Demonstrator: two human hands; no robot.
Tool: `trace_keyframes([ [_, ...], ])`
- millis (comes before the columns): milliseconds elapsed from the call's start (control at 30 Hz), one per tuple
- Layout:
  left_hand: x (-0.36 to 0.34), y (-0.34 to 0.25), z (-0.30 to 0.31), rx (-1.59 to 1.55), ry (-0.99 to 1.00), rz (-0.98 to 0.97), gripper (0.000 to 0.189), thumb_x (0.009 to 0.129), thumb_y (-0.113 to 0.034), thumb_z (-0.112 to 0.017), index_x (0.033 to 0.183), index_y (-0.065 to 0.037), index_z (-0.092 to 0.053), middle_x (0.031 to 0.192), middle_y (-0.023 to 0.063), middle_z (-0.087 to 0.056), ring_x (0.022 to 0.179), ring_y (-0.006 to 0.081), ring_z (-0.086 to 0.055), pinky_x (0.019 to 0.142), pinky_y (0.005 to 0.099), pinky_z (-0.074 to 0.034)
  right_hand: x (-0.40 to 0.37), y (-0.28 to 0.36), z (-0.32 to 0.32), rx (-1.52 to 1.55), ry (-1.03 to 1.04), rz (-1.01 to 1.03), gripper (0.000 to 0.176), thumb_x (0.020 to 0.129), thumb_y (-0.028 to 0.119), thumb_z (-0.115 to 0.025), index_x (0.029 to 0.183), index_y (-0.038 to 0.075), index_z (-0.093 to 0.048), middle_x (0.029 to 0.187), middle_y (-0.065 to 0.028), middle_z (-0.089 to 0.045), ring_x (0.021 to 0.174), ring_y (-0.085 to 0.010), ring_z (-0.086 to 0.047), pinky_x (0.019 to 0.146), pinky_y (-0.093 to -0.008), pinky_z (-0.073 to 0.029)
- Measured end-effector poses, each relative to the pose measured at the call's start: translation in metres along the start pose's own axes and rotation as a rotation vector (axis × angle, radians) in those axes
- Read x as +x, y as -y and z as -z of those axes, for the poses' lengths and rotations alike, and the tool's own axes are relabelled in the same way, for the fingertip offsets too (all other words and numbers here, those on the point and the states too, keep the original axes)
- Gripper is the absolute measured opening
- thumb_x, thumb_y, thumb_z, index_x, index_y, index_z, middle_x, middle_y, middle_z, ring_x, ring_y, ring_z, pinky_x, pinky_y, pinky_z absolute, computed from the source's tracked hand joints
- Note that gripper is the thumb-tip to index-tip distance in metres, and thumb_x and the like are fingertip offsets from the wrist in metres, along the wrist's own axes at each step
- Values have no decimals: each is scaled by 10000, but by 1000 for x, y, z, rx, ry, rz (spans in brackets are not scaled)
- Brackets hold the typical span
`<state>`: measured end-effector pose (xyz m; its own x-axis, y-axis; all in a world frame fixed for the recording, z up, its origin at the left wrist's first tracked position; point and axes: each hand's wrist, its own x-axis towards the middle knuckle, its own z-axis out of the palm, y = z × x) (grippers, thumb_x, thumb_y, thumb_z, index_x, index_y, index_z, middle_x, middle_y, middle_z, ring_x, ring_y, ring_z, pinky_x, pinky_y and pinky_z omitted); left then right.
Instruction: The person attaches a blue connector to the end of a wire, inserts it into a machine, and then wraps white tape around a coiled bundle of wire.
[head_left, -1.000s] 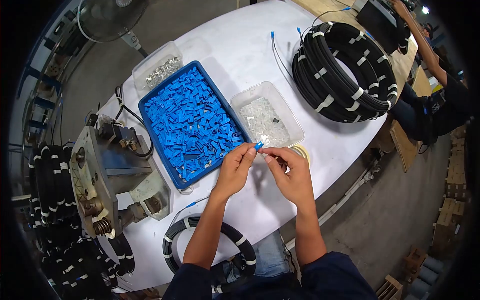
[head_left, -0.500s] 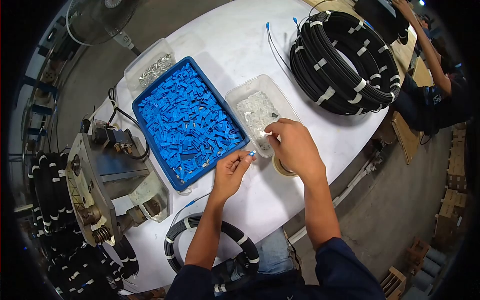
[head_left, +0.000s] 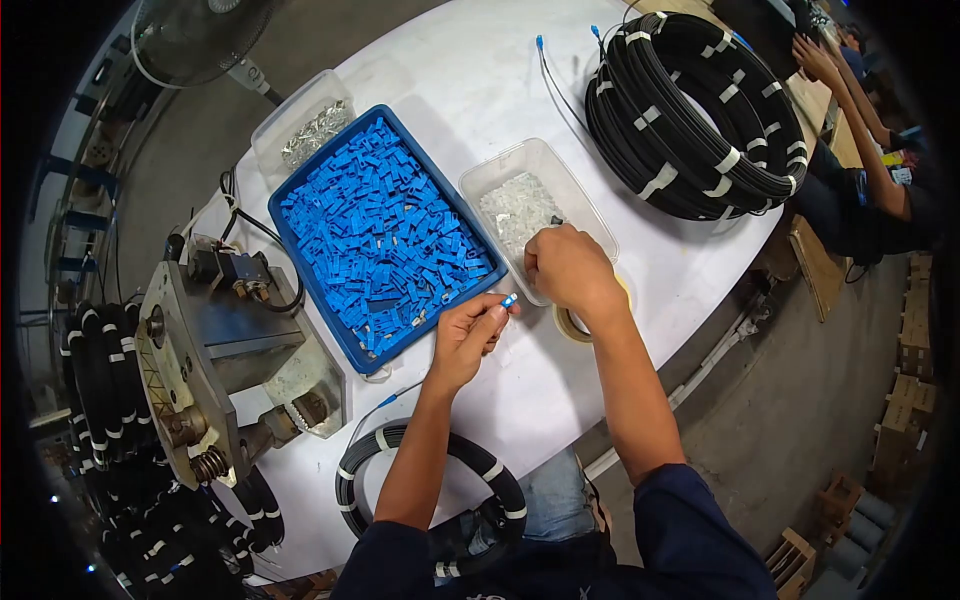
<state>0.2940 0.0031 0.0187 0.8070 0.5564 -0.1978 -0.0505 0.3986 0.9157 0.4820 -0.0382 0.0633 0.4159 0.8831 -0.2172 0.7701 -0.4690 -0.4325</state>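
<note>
Between the thumb and fingers of my left hand [head_left: 470,335] is a small blue and white connector [head_left: 509,300], beside the near right corner of the blue tray [head_left: 365,363] full of blue plastic pieces. My right hand [head_left: 568,265] is over the near part of a clear plastic box [head_left: 604,225] holding small clear pieces [head_left: 520,212]. Its fingers point down and are bent together; what they hold, if anything, is hidden. A tape roll [head_left: 571,325] lies partly under my right wrist. A black cable coil [head_left: 350,480] lies beside my left forearm.
A metal press [head_left: 215,360] stands at the left. Behind the tray is a clear box of metal parts [head_left: 318,130]. Large black cable coils [head_left: 650,150] lie at the back right. Another person's hands [head_left: 818,62] show at the far right, and a fan [head_left: 200,40] at the top left.
My right hand has moved slightly down into the clear box, its fingers now less visible. My left hand still holds the connector. The view has shifted a little.
</note>
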Motion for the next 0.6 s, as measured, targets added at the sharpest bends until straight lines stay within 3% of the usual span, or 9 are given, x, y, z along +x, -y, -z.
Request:
trace_keyframes([
  [133,0,1,0,11,-22,-1,261,996,-195,-509,1046,35,-622,677,-33,-429,517,23,-294,457,192,-231,-3,-2,2,4,-21,46,52,711,20,-646,748,16,-683,748,-179,-667,725,-353,-655,679,-411,-522],
  [200,0,2,1,11,-26,-20,257,994,-196,-511,1039,32,-621,675,-35,-422,517,26,-286,458,198,-229,-11,-1,8,207,-215,170,53,760,18,-640,802,-5,-661,722,-163,-660,670,-305,-649,655,-374,-512],
  [233,0,1,1,12,-25,-20,257,994,-196,-511,1039,32,-621,675,-35,-422,517,26,-286,458,198,-229,-18,2,18,208,-217,170,53,760,18,-640,802,-5,-661,722,-163,-660,670,-305,-649,655,-374,-512],
  [300,0,1,1,3,-34,-14,246,993,-194,-511,1021,25,-621,656,-36,-412,516,30,-282,457,205,-227,-38,10,36,599,-137,192,150,815,30,-621,946,-10,-684,803,-152,-679,682,-260,-662,627,-350,-512],
  [433,0,4,2,36,-11,-65,232,992,-186,-509,1007,18,-617,627,-41,-397,511,32,-280,456,211,-224,-59,17,22,790,-152,268,239,851,7,-610,1077,14,-687,854,-93,-640,702,-162,-611,633,-272,-484],
  [600,-3,6,4,-7,-14,-103,214,985,-170,-514,988,21,-612,605,-43,-398,500,37,-281,455,219,-221,-74,30,4,901,-260,247,190,878,-16,-600,1050,-21,-681,892,-86,-645,748,-141,-618,665,-262,-486],
])
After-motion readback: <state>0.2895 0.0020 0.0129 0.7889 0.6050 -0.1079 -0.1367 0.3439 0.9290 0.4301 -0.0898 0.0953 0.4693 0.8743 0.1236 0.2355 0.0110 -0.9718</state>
